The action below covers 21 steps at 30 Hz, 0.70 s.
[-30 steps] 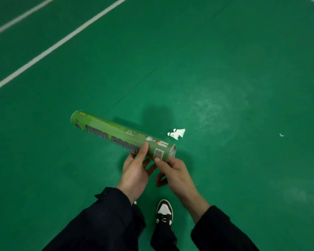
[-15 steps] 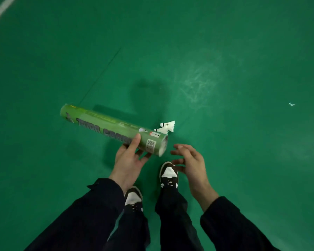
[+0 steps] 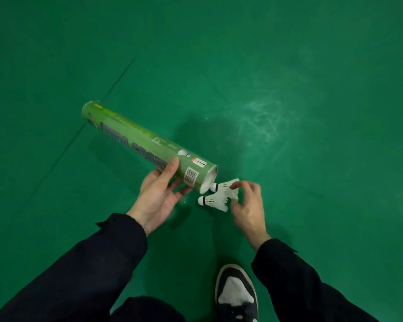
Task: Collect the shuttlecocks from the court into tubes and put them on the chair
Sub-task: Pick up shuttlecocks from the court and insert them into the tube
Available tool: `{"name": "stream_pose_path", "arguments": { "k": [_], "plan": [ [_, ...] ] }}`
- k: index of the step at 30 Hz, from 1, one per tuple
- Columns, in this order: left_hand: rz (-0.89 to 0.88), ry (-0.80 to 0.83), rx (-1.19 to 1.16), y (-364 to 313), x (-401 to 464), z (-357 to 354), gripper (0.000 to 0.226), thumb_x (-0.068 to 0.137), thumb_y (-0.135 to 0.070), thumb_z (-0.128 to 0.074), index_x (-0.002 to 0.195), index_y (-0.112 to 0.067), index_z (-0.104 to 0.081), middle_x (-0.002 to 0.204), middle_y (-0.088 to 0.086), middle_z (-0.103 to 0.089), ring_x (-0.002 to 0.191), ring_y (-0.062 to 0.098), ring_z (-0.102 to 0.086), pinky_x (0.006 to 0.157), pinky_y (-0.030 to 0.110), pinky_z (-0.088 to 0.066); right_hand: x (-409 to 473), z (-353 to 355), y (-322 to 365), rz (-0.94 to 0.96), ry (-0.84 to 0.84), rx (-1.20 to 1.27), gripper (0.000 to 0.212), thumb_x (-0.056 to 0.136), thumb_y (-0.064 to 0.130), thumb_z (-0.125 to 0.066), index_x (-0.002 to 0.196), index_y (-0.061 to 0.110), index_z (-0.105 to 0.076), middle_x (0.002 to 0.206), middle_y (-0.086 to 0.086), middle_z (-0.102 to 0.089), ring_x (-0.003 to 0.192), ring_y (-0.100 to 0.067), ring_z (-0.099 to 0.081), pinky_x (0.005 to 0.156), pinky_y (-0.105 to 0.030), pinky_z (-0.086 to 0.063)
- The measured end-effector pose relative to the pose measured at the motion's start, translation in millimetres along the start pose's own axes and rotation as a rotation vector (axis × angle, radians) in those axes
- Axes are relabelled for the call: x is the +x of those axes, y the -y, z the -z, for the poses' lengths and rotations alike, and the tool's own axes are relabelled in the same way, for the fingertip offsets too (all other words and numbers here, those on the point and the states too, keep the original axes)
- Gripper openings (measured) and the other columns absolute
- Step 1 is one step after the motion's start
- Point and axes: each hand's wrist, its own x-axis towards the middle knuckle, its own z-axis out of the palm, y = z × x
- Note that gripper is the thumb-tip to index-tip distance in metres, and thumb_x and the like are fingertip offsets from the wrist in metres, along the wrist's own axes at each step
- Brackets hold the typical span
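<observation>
My left hand [image 3: 158,196] grips a long green shuttlecock tube [image 3: 137,138] near its open white end, which tilts down to the right, just above the court floor. Two white feather shuttlecocks lie side by side on the green floor right at that opening, cork ends pointing left: the upper shuttlecock [image 3: 223,185] nearly touches the tube mouth and the lower shuttlecock [image 3: 215,201] lies just below it. My right hand [image 3: 249,205] curls over their feather skirts, forefinger on the upper one and thumb against the lower one.
Green court floor all round, with a dark seam line [image 3: 102,98] running diagonally at the left and pale scuff marks [image 3: 261,117] at the right. My black and white shoe [image 3: 236,291] stands just below the hands. No chair in view.
I have bent closer to the floor. My right hand left the tube's end, reached down and closed on the two shuttlecocks. The tube's open end came down beside them.
</observation>
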Motion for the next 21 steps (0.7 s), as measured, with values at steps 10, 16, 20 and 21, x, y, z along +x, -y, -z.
{"name": "stream_pose_path", "arguments": {
  "k": [10,16,20,21],
  "plan": [
    [-0.025,0.002,-0.033,-8.9,15.3,0.6,0.055,0.089,-0.023,-0.069,0.137,-0.004,-0.052,0.136,0.015,-0.066,0.126,0.029,-0.064,0.091,0.047,-0.062,16.0,-6.6,-15.3,0.180,-0.076,-0.061,0.033,0.093,0.010,-0.066,0.123,0.023,-0.069,0.117,0.002,-0.073,0.105,-0.021,-0.068,0.090,-0.039,-0.055],
    [-0.029,0.019,-0.046,-4.8,18.2,1.7,0.057,0.087,-0.024,-0.069,0.139,-0.005,-0.053,0.134,0.015,-0.068,0.126,0.029,-0.065,0.096,0.049,-0.060,7.0,7.1,-12.5,0.092,-0.310,0.120,0.022,0.093,0.013,-0.062,0.112,0.022,-0.068,0.109,0.007,-0.069,0.099,-0.016,-0.064,0.092,-0.046,-0.054],
    [-0.023,0.026,-0.054,-4.6,19.3,2.7,0.055,0.089,-0.025,-0.069,0.138,-0.007,-0.054,0.135,0.015,-0.067,0.124,0.029,-0.065,0.092,0.045,-0.061,-0.5,30.5,17.9,0.067,-0.496,0.419,0.023,0.094,0.004,-0.063,0.106,0.024,-0.068,0.104,0.005,-0.071,0.095,-0.015,-0.067,0.092,-0.045,-0.057],
    [-0.024,0.025,-0.059,-4.9,18.9,2.8,0.055,0.089,-0.025,-0.069,0.139,-0.007,-0.054,0.136,0.015,-0.067,0.124,0.029,-0.065,0.091,0.045,-0.062,-2.8,37.6,30.5,0.098,-0.521,0.494,0.029,0.093,-0.001,-0.064,0.104,0.025,-0.068,0.103,0.006,-0.071,0.093,-0.014,-0.067,0.090,-0.042,-0.057]
  ]
}}
